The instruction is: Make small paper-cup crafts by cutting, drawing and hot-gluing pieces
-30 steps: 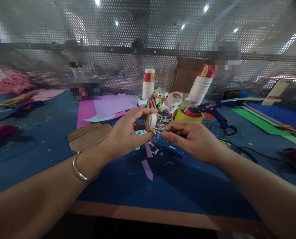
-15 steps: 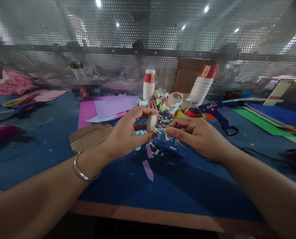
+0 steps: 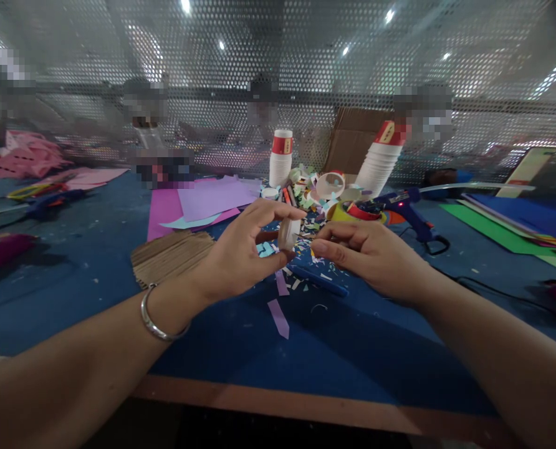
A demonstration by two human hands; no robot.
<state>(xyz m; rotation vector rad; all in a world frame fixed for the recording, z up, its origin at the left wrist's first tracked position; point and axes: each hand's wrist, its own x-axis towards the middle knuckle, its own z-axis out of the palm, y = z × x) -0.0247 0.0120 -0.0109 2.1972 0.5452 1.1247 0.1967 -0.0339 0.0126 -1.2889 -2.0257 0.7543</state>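
Note:
My left hand (image 3: 238, 246) pinches a small white disc (image 3: 289, 234) on edge between thumb and fingers; whether it is a tape roll or a cut cup base I cannot tell. To its right, my right hand (image 3: 364, 252) has thumb and forefinger pressed together, with a thin sliver (image 3: 307, 236) at the tips, too small to name. That sliver points at the disc's face. Below the hands a blue pen-like tool (image 3: 322, 282) lies on the blue table (image 3: 240, 355), beside purple paper strips (image 3: 278, 318) and scattered paper scraps.
Stacked paper cups (image 3: 280, 167) and a leaning cup stack (image 3: 379, 165) stand behind. A blue glue gun (image 3: 411, 215) with its cord is at right, near coloured paper sheets (image 3: 507, 234). Corrugated cardboard (image 3: 170, 255) and purple paper (image 3: 217, 199) lie left.
My left hand has shifted slightly right and turned the white disc, so more of its face shows. The thin sliver now shows between disc and right fingertips. My right hand stays nearly still.

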